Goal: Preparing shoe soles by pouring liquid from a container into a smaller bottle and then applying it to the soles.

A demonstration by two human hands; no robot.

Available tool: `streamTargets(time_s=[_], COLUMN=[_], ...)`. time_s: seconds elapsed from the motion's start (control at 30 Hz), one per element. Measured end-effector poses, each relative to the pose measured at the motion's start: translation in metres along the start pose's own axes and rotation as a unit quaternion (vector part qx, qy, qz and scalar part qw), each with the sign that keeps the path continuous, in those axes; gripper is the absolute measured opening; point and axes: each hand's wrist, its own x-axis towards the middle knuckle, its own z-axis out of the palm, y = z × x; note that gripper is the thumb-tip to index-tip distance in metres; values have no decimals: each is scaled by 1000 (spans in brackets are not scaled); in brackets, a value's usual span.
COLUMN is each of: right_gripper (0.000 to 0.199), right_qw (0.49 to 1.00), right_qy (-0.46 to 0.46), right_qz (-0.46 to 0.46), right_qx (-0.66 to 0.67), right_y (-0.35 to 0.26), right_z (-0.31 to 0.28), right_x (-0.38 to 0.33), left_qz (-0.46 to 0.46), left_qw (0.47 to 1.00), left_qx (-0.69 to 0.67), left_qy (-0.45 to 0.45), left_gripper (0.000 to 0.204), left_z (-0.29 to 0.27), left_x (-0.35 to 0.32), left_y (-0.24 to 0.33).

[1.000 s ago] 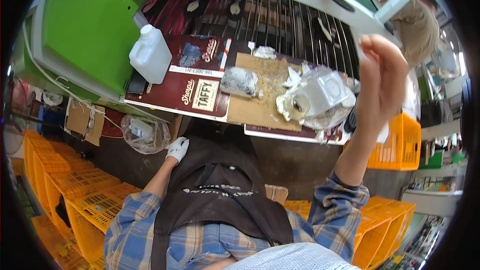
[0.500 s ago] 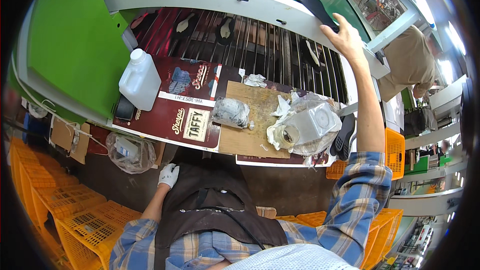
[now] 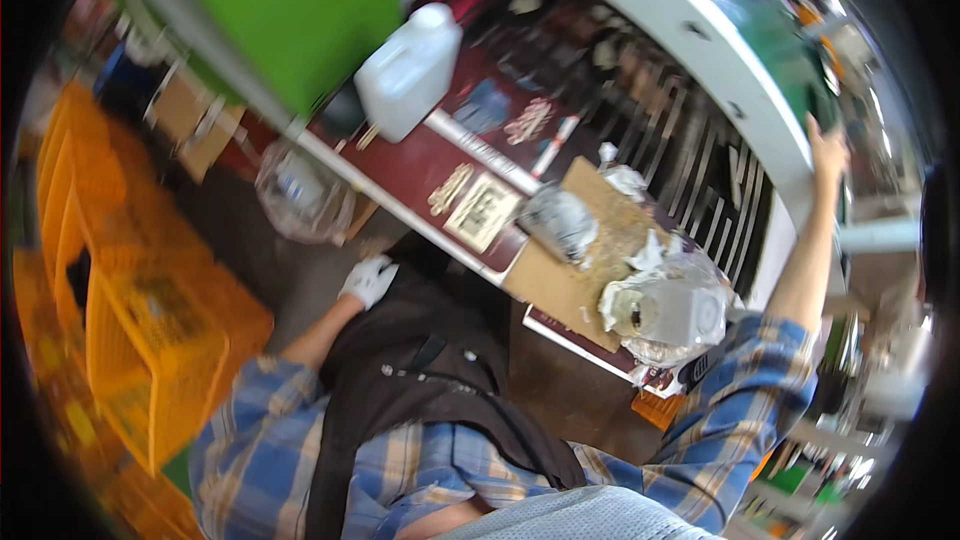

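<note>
White jug upper centre, dark red label boards mid-frame; right hand raised upper right gripping a dark object, gloved left hand loosely curled, empty

Likely market stall; stacked crates

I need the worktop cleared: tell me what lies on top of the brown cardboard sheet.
On the cardboard sheet lie a crumpled foil-like bundle, white paper scraps and a plastic-wrapped roll at its right end. The board beneath them is covered. Neither hand touches it.
</note>
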Motion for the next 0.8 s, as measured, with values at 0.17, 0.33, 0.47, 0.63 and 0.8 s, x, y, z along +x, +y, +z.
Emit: streamTargets(time_s=[0.17, 0.33, 0.47, 0.63, 0.8], right_gripper=[51, 37, 47, 60, 65], right_qw=[947, 931, 949, 971, 974], right_qy=[282, 252, 196, 144, 127], right_qz=[-149, -177, -181, -149, -157], right_qx=[27, 197, 168, 119, 106], right_y=[13, -37, -66, -77, -75], right_z=[5, -10, -25, -45, -44], right_x=[3, -49, -120, -141, -138], left_qz=[-17, 88, 122, 163, 152], left_qw=[998, 971, 913, 869, 816], left_qx=[-42, -94, -152, -164, -78], left_qy=[44, 200, 358, 437, 552], left_gripper=[37, 23, 28, 91, 103], left_z=[5, -14, -50, -153, -204], left_x=[-20, -19, -12, 34, 104], left_y=[11, 15, 46, 131, 180])
